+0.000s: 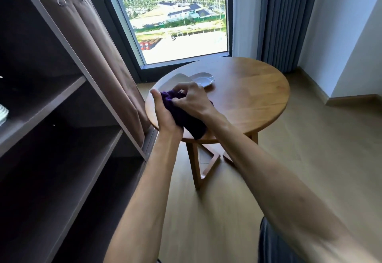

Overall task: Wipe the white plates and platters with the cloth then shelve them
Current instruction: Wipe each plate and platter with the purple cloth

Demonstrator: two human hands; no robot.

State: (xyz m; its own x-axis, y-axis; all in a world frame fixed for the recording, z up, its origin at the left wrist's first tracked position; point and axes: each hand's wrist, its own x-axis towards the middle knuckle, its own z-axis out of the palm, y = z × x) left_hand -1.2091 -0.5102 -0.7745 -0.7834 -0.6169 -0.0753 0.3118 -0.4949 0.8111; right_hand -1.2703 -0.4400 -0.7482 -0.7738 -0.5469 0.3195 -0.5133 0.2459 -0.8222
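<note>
A dark purple cloth (187,118) is bunched between both my hands above the near left part of the round wooden table (248,97). My left hand (163,111) grips it from the left, thumb up. My right hand (191,99) pinches its top with curled fingers. Behind my hands lie a large white platter (174,81), partly hidden, and a smaller white plate (203,79) overlapping its right side.
A dark brown shelf unit (68,97) with several shelves stands at the left, a brown curtain (99,55) drawn to its side. Something white (3,112) sits on one shelf at the left edge. A window and grey curtains are behind the table.
</note>
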